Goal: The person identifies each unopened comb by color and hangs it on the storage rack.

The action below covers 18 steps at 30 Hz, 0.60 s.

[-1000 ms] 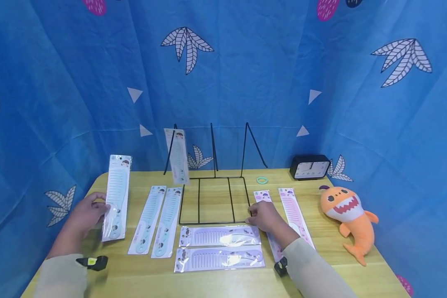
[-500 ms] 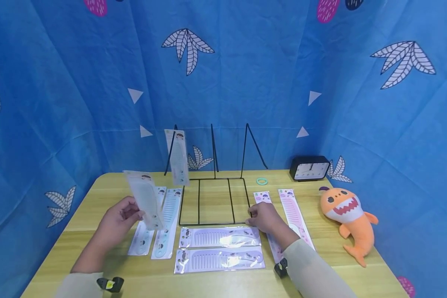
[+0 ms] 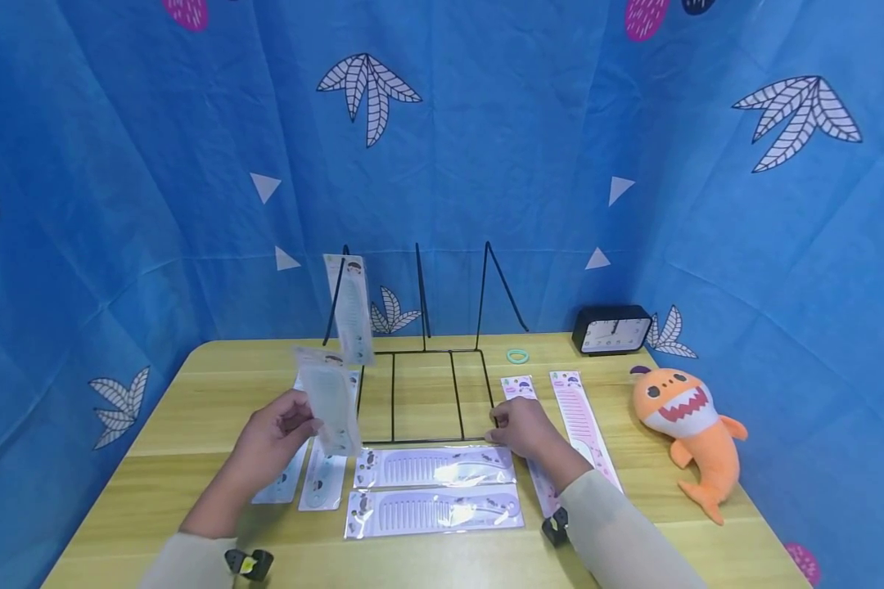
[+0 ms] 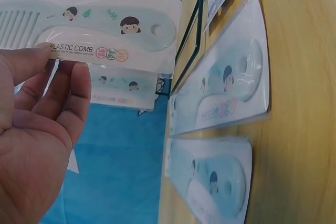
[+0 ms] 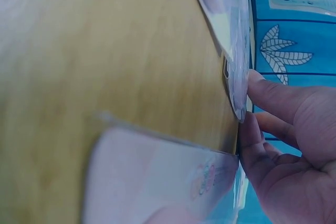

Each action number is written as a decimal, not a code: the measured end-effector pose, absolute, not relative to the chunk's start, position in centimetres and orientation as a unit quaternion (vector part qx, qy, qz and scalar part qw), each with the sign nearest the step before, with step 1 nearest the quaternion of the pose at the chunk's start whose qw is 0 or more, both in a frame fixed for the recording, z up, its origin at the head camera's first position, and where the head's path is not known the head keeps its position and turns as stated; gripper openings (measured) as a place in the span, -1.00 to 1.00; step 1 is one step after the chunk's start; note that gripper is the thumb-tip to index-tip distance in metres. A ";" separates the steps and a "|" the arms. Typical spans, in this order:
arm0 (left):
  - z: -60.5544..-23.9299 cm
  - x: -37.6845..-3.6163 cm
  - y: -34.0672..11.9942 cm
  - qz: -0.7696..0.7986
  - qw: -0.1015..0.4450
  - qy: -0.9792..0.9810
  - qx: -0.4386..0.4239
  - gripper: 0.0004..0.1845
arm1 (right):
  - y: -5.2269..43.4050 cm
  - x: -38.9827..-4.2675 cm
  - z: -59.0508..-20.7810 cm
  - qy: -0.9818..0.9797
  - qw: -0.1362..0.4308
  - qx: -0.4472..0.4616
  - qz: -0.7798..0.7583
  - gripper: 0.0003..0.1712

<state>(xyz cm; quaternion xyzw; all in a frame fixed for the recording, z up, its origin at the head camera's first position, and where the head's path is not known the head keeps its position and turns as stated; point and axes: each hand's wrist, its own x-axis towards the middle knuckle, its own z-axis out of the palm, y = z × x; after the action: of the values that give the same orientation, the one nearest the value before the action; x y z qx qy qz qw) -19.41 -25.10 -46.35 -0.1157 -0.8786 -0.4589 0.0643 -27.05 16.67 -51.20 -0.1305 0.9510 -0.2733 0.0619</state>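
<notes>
My left hand [image 3: 272, 442] pinches a packaged pale-green comb [image 3: 331, 401] between thumb and fingers, raised and tilted above the table. "PLASTIC COMB" is printed on its card in the left wrist view. Below it, partly covered, lie two more green comb packs [image 3: 326, 483]. At the front right corner of a black wire rack [image 3: 394, 401], my right hand [image 3: 525, 427] grips the wire with thumb and fingertips. One green comb pack [image 3: 352, 311] stands upright at the rack's back left prong. Two purple comb packs [image 3: 435, 511] lie crosswise in front of the rack.
Two pink comb packs [image 3: 582, 417] lie to the right, one partly beneath my right hand. Farther right are an orange plush shark [image 3: 688, 433] and a black clock [image 3: 611, 330]. A turquoise ring [image 3: 518, 357] lies behind; a blue curtain [image 3: 442, 164] surrounds the table.
My left hand has carried the comb pack from the far left rightward, over the green packs toward the rack, tilting it on the way. My right hand has stayed at the rack's corner.
</notes>
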 end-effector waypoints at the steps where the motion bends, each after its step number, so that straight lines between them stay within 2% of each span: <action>1: -46.4 -19.5 -25.0 -0.460 0.063 -0.878 -0.115 -0.67 | 16.7 -27.1 -51.2 0.951 0.062 -0.130 -0.274 -0.47; 18: -46.4 -20.0 -23.9 -0.466 0.049 -0.879 -0.089 -0.72 | 16.7 -27.1 -51.4 0.953 0.065 -0.126 -0.267 -0.43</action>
<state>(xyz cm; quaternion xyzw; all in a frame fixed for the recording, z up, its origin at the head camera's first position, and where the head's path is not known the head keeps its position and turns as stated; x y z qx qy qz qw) -20.03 -23.90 -46.41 -0.0887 -0.8791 -0.4658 0.0489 -27.10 16.65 -51.41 -0.1257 0.9532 -0.2673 0.0646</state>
